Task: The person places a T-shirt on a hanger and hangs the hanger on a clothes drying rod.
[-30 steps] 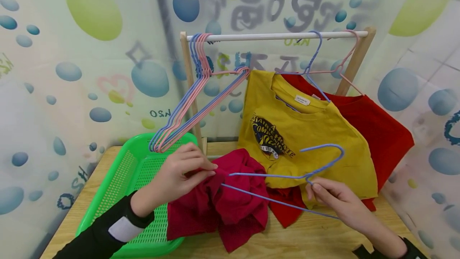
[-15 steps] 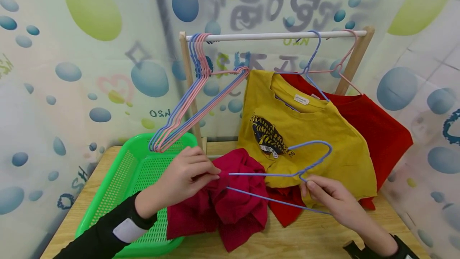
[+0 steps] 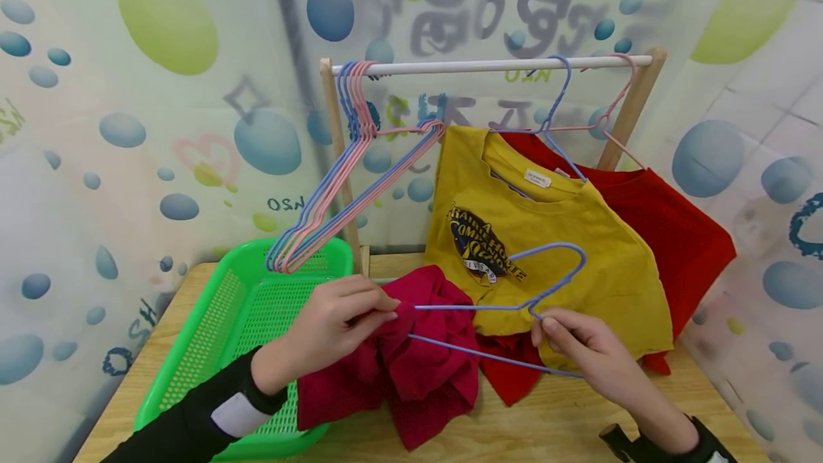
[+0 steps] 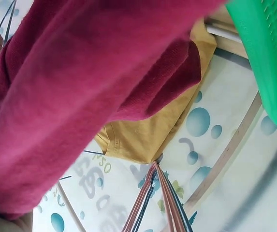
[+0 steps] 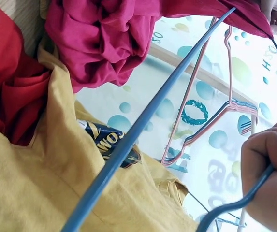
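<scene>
My left hand [image 3: 343, 327] pinches the edge of a crumpled dark-pink garment [image 3: 427, 363], which hangs down past the basket's right edge over the table. A blue wire hanger [image 3: 498, 358] has its left end inside the cloth, close to the left fingertips. My right hand [image 3: 588, 349] pinches this hanger at the base of its hook, and the hook points up and left. In the right wrist view the hanger's long bar [image 5: 143, 116] runs up to the pink cloth [image 5: 104, 43]. Pink cloth [image 4: 94, 87] fills much of the left wrist view and hides most of the left hand.
A rack with a white rail [image 3: 450, 67] carries several blue and pink hangers [image 3: 321, 213] at its left end. A yellow T-shirt [image 3: 579, 249] and a red garment [image 3: 694, 234] hang at its right. A green basket [image 3: 212, 320] stands on the wooden table [image 3: 534, 427] at left.
My right hand has moved left with the hanger, whose end sits further into the pink garment. My left hand has shifted slightly right, still pinching the cloth.
</scene>
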`<state>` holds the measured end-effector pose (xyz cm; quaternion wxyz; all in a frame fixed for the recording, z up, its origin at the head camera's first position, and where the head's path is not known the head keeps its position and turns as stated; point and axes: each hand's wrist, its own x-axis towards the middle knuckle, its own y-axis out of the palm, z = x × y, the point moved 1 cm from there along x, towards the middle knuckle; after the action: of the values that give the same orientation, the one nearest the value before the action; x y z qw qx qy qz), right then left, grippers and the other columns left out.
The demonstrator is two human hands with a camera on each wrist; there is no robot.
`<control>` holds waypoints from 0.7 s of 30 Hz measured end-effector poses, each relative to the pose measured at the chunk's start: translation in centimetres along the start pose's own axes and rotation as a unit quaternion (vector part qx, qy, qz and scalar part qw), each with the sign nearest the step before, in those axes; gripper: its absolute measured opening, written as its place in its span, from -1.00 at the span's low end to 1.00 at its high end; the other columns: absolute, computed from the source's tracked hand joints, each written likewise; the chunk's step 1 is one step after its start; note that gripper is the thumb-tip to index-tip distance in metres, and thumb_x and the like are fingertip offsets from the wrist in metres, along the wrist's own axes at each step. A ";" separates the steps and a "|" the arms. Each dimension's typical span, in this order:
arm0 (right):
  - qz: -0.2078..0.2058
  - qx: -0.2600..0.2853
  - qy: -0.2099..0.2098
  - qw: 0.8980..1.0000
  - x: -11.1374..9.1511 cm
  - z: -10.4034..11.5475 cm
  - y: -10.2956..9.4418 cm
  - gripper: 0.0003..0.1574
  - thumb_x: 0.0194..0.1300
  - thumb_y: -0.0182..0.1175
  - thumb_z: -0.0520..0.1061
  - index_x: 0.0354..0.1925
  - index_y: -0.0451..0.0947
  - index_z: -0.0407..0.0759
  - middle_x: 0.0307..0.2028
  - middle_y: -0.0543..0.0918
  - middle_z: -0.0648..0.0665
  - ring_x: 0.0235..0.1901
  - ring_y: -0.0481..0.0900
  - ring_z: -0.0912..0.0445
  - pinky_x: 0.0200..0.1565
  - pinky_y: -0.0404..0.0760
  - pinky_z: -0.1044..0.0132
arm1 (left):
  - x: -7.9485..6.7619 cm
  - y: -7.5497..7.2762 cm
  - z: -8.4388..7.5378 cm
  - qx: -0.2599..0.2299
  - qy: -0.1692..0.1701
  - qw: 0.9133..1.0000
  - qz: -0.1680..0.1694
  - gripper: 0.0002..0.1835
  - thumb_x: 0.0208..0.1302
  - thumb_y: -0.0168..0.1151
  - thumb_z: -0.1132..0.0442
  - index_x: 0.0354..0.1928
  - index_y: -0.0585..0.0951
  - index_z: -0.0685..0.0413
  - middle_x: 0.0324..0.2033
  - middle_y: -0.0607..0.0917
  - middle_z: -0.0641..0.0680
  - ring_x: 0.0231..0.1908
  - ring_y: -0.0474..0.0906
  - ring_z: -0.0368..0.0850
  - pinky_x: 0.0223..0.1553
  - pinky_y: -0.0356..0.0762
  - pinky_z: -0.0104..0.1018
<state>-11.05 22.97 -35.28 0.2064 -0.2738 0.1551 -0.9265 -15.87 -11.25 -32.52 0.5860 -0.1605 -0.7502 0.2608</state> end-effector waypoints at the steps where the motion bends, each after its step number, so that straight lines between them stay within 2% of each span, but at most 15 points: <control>1: 0.000 0.000 -0.001 1.000 0.1 0.0 0.1 -0.59 0.45 -0.28 -0.49 -0.27 0.46 -0.21 -0.63 0.16 0.00 -0.67 0.08 0.15 -0.60 0.23 0.24 | 0.0 0.0 0.0 0.003 0.000 1.000 0.001 -0.96 0.19 0.34 0.30 -0.32 0.71 0.09 -0.36 0.67 -0.09 -0.29 0.58 -0.29 -0.24 0.54 -0.45; 5: 0.003 0.003 -0.003 1.000 0.2 0.0 0.4 -0.57 0.44 -0.27 -0.51 -0.26 0.47 -0.17 -0.63 0.17 0.01 -0.67 0.09 0.15 -0.61 0.23 0.23 | 0.2 0.1 -0.1 0.017 0.004 1.000 0.001 -0.93 0.17 0.36 0.29 -0.30 0.72 0.10 -0.36 0.69 -0.08 -0.30 0.60 -0.29 -0.23 0.55 -0.43; 12: -0.009 0.022 -0.042 0.999 0.4 -0.5 0.9 -0.55 0.39 -0.26 -0.57 -0.25 0.49 -0.20 -0.63 0.22 -0.07 -0.67 0.12 0.17 -0.62 0.19 0.25 | 0.3 0.2 -0.2 0.026 0.003 1.000 0.002 -0.92 0.17 0.36 0.28 -0.29 0.73 0.09 -0.37 0.69 -0.08 -0.32 0.62 -0.31 -0.26 0.55 -0.46; 21: -0.008 0.019 -0.037 0.999 0.9 -0.5 1.3 -0.55 0.40 -0.24 -0.55 -0.24 0.50 -0.17 -0.57 0.29 -0.06 -0.64 0.12 0.14 -0.62 0.20 0.23 | 0.2 0.3 0.0 0.016 0.001 1.000 -0.001 -0.93 0.18 0.35 0.28 -0.30 0.72 0.08 -0.37 0.69 -0.09 -0.32 0.62 -0.33 -0.29 0.54 -0.49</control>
<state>-11.64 21.50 -35.78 0.2098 -0.3049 0.1278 -0.9201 -15.93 -10.87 -32.54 0.5899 -0.1505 -0.7452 0.2723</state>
